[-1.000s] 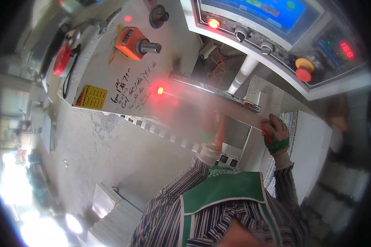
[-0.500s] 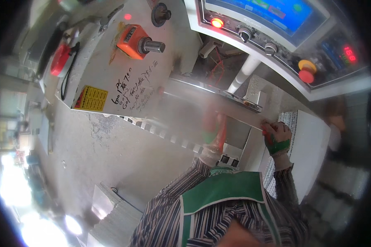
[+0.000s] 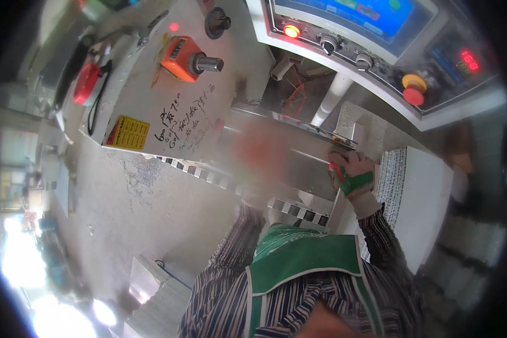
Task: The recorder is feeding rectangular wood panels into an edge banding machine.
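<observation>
My right hand [image 3: 352,172], in a glove with green and red parts and bare fingertips, curls its fingers around the right end of a pale flat panel [image 3: 304,153]. The panel lies across the machine bed and runs leftward into a hazy patch of the picture. My left hand [image 3: 259,160] is over the panel's left part, at the near side. It shows only as a reddish smear, so its fingers cannot be made out. Beside my right forearm stands a stack of white boards [image 3: 417,197] with speckled edges.
A control console [image 3: 343,53] with a lit screen, knobs and a red stop button [image 3: 413,94] overhangs the far right. At left is a grey machine housing [image 3: 152,112] with an orange dial unit [image 3: 180,58]. A black-and-white checkered strip [image 3: 298,212] edges the bed.
Both hands have moved left along the bed, and the panel's right end has shifted left with my right hand. My left hand has become more blurred.
</observation>
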{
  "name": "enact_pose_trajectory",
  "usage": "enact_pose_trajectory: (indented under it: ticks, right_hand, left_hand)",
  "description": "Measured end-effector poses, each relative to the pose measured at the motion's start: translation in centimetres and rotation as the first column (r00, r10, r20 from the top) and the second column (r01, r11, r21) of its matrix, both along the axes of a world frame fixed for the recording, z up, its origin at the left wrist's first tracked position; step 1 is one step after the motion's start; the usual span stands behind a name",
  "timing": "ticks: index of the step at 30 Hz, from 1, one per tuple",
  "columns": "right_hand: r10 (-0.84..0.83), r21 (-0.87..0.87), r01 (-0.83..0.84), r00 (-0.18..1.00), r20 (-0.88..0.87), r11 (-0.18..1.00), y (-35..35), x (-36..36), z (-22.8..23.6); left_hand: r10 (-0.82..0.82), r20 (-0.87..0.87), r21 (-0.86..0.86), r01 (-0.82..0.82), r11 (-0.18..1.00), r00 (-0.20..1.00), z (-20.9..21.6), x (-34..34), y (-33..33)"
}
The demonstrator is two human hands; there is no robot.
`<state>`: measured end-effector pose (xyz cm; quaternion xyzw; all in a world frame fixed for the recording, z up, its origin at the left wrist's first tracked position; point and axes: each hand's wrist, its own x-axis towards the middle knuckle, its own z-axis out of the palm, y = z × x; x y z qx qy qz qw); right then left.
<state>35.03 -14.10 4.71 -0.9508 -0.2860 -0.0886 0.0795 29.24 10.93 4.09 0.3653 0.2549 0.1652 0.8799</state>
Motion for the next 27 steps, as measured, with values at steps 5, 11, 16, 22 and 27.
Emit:
enact_pose_trajectory:
  ticks: [5, 11, 16, 22, 27]
  right_hand:
    - [0.047, 0.002, -0.047, 0.998, -0.033, 0.999, 2.6, -0.2, 0.9]
    - [0.074, 0.030, -0.072, 0.994, -0.074, 0.997, 6.2, 0.2, 1.0]
    - [0.067, -0.068, -0.074, 0.993, -0.101, 0.995, 8.4, 0.6, 0.0]
    - [0.095, 0.024, -0.094, 0.993, -0.077, 0.995, 11.5, 1.5, -1.7]
    - [0.092, -0.015, -0.091, 0.996, 0.011, 0.996, 14.6, 2.4, -2.9]
  left_hand:
    - [0.067, 0.105, 0.242, -0.091, 0.966, 0.992, -3.2, 1.2, 4.1]
    - [0.125, 0.034, 0.744, -0.109, 0.660, 0.992, -10.6, 2.7, -0.4]
    - [0.059, 0.052, 0.558, -0.078, 0.826, 0.997, -12.0, 3.2, 0.5]
    - [-0.052, 0.207, 0.504, -0.061, 0.861, 0.977, -10.5, -2.8, 2.1]
    - [-0.138, 0.056, 0.442, 0.099, 0.891, 0.989, -10.8, -12.0, 0.6]
